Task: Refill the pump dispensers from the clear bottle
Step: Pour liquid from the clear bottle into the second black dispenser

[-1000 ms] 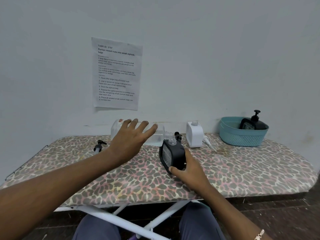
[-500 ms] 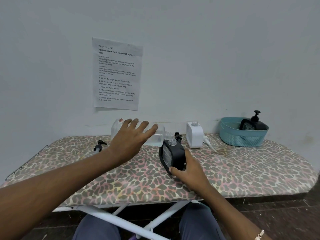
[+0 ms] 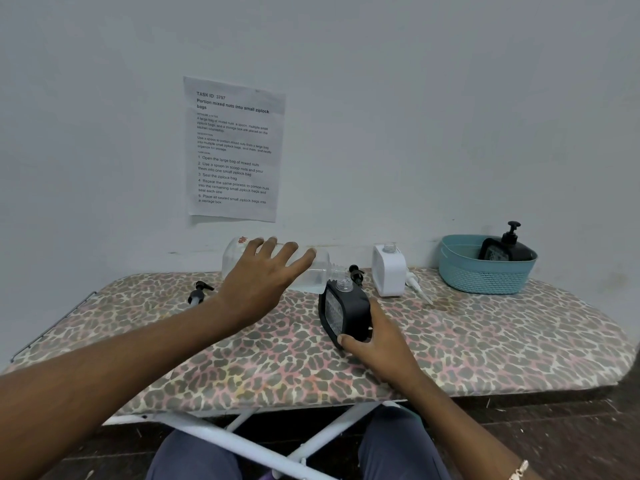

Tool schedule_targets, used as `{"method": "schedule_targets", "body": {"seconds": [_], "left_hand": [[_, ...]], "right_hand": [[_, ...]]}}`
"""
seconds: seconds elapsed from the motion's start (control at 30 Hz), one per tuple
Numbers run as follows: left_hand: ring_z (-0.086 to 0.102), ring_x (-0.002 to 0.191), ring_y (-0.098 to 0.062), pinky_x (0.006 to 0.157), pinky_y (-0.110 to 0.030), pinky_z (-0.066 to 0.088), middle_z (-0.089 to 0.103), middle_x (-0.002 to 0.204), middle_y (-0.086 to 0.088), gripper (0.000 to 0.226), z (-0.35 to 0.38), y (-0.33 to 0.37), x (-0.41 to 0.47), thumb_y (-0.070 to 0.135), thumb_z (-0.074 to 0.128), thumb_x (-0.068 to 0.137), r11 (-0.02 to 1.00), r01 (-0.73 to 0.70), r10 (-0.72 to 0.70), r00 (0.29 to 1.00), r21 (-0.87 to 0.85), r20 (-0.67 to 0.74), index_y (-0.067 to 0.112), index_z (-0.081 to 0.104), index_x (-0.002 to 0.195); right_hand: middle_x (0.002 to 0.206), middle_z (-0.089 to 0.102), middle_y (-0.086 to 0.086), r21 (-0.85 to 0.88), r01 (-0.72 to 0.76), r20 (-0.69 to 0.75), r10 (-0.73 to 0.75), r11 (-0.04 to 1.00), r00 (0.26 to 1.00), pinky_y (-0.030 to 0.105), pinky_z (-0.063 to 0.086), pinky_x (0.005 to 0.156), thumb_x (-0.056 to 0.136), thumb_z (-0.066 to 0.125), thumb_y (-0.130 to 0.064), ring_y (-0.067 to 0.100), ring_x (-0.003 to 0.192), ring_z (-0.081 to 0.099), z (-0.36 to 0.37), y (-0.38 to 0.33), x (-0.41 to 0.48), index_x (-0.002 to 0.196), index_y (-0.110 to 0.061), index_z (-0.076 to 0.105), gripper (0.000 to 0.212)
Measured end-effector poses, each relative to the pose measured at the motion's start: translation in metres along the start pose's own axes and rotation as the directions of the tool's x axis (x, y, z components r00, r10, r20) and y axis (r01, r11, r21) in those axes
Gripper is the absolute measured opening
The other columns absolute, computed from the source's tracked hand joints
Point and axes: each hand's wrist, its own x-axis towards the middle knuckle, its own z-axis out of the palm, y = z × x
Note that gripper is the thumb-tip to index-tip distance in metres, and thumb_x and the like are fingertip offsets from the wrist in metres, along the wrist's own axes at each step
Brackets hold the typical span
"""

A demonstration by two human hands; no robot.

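Note:
My left hand (image 3: 263,278) grips the clear bottle (image 3: 313,273) and holds it on its side above the board. The bottle's neck points right, at the open clear mouth of a black dispenser (image 3: 343,313). A little liquid lies in the low part of the bottle. My right hand (image 3: 377,344) grips the black dispenser at its base and keeps it upright on the leopard-print board (image 3: 485,334). A white dispenser (image 3: 388,271) stands open behind it, with its white pump (image 3: 415,284) lying beside it.
One black pump head (image 3: 199,294) lies at the left of the board, another (image 3: 356,273) just behind the black dispenser. A teal basket (image 3: 485,275) at the back right holds a black dispenser (image 3: 505,249) with its pump on. A printed sheet (image 3: 235,150) hangs on the wall.

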Motion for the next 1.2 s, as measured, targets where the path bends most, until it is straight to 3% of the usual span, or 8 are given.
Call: {"method": "schedule_targets", "body": {"seconds": [0.63,1.2], "left_hand": [[0.064,0.115,-0.047,0.097,-0.06,0.05,0.063,0.134,-0.018,0.092,-0.0007,-0.0002,0.0005,-0.002,0.086,0.068,1.0,-0.005,0.005,1.0,0.008,-0.002,0.017,0.047,0.149],[0.064,0.113,-0.047,0.096,-0.06,0.05,0.064,0.133,-0.018,0.093,-0.0018,-0.0006,0.0003,-0.003,0.086,0.067,1.0,-0.013,0.013,1.0,0.013,-0.008,0.017,0.045,0.148]], "right_hand": [[0.125,0.063,-0.02,0.001,-0.004,0.007,0.004,1.0,1.0,0.007,0.044,0.077,0.085,0.08,-0.033,-0.014,0.107,0.057,0.0,0.001,0.0001,0.146,-0.041,0.042,0.072],[0.116,0.059,-0.033,-0.001,0.004,0.004,-0.004,1.0,1.0,0.003,0.043,0.075,0.085,0.08,-0.032,-0.021,0.103,0.055,-0.0006,-0.0013,-0.0008,0.141,-0.045,0.042,0.068]]}}
